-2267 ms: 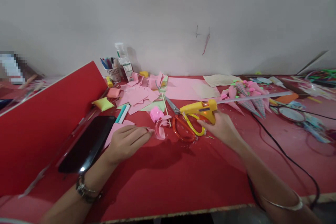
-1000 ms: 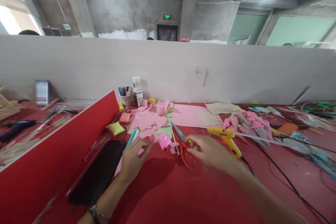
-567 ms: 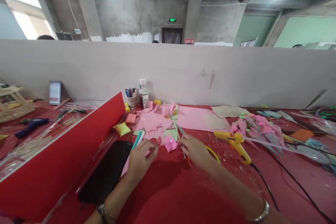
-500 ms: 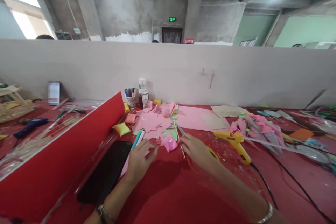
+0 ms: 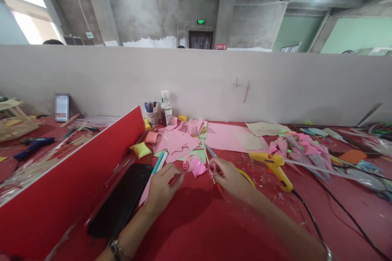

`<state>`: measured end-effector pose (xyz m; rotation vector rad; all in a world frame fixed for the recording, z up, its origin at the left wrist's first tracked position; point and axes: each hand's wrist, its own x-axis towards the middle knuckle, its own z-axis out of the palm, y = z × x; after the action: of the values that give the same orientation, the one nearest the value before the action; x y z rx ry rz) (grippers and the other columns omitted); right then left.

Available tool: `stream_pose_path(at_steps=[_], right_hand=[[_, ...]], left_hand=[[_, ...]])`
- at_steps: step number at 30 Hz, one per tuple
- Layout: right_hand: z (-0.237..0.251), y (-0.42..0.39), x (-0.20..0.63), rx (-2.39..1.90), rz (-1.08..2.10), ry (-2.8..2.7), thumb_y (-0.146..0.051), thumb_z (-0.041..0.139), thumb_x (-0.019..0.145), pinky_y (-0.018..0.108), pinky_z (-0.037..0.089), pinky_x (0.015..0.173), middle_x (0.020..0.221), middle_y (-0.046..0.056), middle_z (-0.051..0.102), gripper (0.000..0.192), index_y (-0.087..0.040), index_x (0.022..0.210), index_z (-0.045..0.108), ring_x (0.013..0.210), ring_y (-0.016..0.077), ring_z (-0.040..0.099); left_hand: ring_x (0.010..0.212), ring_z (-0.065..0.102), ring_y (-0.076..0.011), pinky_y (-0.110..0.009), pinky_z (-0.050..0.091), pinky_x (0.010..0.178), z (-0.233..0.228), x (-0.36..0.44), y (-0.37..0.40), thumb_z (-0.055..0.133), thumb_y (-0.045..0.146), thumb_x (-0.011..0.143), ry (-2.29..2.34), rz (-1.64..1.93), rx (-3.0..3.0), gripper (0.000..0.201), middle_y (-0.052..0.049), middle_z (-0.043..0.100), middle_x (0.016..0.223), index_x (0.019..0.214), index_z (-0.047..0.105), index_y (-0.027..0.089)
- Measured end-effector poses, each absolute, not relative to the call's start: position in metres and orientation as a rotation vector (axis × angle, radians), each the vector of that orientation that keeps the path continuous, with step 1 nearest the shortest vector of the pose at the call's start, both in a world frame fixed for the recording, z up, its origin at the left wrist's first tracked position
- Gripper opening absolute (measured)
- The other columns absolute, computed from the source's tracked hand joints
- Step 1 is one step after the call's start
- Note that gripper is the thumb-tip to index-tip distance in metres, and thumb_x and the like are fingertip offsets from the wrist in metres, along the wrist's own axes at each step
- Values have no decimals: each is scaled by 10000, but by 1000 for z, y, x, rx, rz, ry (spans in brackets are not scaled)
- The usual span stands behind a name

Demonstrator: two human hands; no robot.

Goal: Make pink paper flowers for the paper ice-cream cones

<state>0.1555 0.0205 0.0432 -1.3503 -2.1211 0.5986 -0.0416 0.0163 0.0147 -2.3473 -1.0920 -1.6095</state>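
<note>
My left hand (image 5: pixel 165 183) is closed in a pinch, holding a small rolled pink flower (image 5: pixel 187 164) that looks like a rosebud. Right beside the bud lies a shiny pink packet (image 5: pixel 199 167). To the right, my right hand (image 5: pixel 228 175) has its fingers pressed together on a small curled pink piece (image 5: pixel 212 167), apparently paper. Scissors (image 5: pixel 210 150) and a thin wooden stick (image 5: pixel 205 149) lie just beyond these fingers, partly covered by the hand. Behind, pink paper pieces (image 5: pixel 174 140) overlap in a loose pile.
A black phone-like slab (image 5: pixel 121 200) lies left of my left arm, near two markers (image 5: pixel 161 163). A yellow glue gun (image 5: pixel 272 165) with its cord lies right. Pink flower cones (image 5: pixel 303 149) lie beyond it. A red divider (image 5: pixel 76 171) stands left; a pale partition (image 5: pixel 196 77) closes the back.
My right hand now shows a curled pink piece in its fingers, which did not show before. The pink bud in my left hand has turned and shows more of its roll.
</note>
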Motion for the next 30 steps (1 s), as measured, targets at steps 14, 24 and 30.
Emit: stream_pose_path(at_steps=[14, 24, 30], right_hand=[[50, 4, 140, -1455, -367, -2600, -40, 489, 741, 286, 422, 601, 793, 107, 612, 155, -117, 794, 613, 774, 211, 569], [23, 0, 139, -1479, 356, -2548, -143, 531, 733, 210, 374, 594, 788, 40, 587, 74, -153, 763, 598, 695, 124, 546], [32, -5, 145, -1530, 324, -2492, -238, 500, 774, 241, 319, 561, 712, 50, 587, 167, -143, 668, 587, 632, 134, 521]], left_hand=[[485, 555, -73, -153, 422, 460, 14, -39, 15, 432, 129, 780, -989, -1476, -2394, 217, 21, 588, 552, 584, 515, 170], [473, 561, -84, -167, 418, 453, 16, -37, 12, 424, 155, 784, -1052, -1412, -2424, 240, 20, 584, 526, 571, 532, 174], [463, 546, -80, -157, 415, 455, 15, -35, 12, 426, 139, 775, -1047, -1455, -2471, 223, 21, 567, 517, 581, 529, 175]])
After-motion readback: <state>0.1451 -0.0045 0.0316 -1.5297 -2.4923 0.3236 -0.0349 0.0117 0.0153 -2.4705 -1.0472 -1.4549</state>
